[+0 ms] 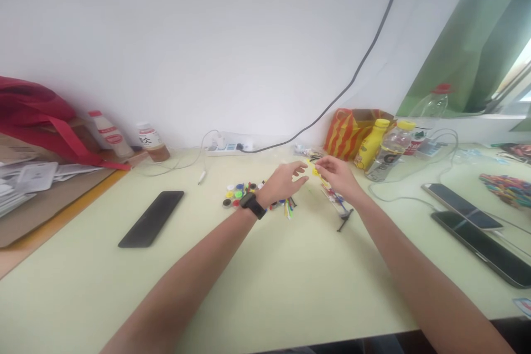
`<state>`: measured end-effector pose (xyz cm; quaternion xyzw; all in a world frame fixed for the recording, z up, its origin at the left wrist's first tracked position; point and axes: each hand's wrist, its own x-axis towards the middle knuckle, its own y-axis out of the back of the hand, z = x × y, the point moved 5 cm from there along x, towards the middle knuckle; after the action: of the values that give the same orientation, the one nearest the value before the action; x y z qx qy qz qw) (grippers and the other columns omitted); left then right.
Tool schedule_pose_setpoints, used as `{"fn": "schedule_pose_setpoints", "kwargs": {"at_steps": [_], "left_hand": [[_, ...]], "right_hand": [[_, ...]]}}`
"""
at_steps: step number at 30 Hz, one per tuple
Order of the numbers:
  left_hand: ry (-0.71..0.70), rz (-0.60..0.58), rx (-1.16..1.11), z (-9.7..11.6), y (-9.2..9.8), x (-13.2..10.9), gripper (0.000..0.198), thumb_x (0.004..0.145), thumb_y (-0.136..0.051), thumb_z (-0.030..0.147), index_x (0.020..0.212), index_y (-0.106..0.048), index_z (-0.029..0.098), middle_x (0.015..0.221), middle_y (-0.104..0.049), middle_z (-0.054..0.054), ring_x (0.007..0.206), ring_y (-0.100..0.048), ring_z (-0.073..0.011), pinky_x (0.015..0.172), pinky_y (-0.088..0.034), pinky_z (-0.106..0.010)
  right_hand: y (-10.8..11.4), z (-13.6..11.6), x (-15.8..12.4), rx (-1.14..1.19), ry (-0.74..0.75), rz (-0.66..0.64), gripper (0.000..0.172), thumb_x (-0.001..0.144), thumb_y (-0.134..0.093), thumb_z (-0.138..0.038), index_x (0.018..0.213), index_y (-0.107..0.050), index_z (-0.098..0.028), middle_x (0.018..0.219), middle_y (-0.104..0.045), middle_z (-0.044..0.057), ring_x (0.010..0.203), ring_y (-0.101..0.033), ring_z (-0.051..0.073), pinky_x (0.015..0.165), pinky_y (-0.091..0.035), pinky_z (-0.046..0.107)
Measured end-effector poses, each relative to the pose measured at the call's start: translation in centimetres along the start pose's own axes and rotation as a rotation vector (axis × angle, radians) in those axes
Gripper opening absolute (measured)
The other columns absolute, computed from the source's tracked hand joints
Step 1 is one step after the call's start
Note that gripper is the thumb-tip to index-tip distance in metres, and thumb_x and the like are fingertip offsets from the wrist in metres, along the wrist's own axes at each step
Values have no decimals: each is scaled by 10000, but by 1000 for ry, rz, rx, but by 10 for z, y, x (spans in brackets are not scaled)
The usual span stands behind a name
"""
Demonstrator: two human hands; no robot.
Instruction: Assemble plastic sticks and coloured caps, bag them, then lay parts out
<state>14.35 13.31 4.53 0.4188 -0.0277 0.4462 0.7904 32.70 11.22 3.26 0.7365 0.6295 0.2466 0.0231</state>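
Note:
My left hand (284,182), with a black watch (253,206) on its wrist, hovers over the middle of the table. Its fingers are apart and nothing shows between them. Just to the right, my right hand (337,176) pinches a small yellow piece (316,171) at its fingertips. Below the right hand lie thin coloured pieces and a dark piece (344,218) with thin arms. Several coloured round caps (230,194) lie left of the watch. A bunch of thin coloured sticks (289,208) is under my left hand, partly hidden by it.
A black phone (151,219) lies at the left, two more phones (481,243) at the right. Bottles (373,144) and a striped bag (344,133) stand at the back right. A power strip (228,145) sits by the wall; a red bag (37,116) is far left.

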Motion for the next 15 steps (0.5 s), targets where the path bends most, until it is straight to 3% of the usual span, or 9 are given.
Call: {"fn": "schedule_pose_setpoints", "kwargs": {"at_steps": [4,8,11,15], "left_hand": [[25,120,-234,3,3,5,284,939,-702,318,1178,-708,166,1024,-794,-97,875,-759,-194,759,-616,-290],[10,231,-233,4,10,5,213,920,-729,317,1060,-754,158,908,-787,-69,823,-750,-178,766,-618,-286],[-17,218,-226,5,10,6,214,941,-705,330,1053,-759,156,905,-772,-68,824,-744,-173,750,-618,-278],[-74,153,-225,6,7,5,251,920,-726,325,1114,-746,167,1126,-724,-105,834,-745,-156,730,-619,-257]], "right_hand": [[-18,-4,-6,380,-110,-50,333,808,-790,-500,922,-647,-222,844,-690,24,732,-614,167,711,-505,320],[-26,-9,-9,385,-130,-91,307,809,-783,-493,882,-716,-203,907,-684,50,807,-616,174,736,-508,317],[-27,-11,-9,434,-136,-159,279,814,-777,-443,947,-744,-200,841,-681,48,771,-598,169,702,-492,311],[-23,-5,-7,508,-184,-130,240,735,-800,-336,908,-703,-201,741,-669,25,672,-568,153,647,-469,304]]}}
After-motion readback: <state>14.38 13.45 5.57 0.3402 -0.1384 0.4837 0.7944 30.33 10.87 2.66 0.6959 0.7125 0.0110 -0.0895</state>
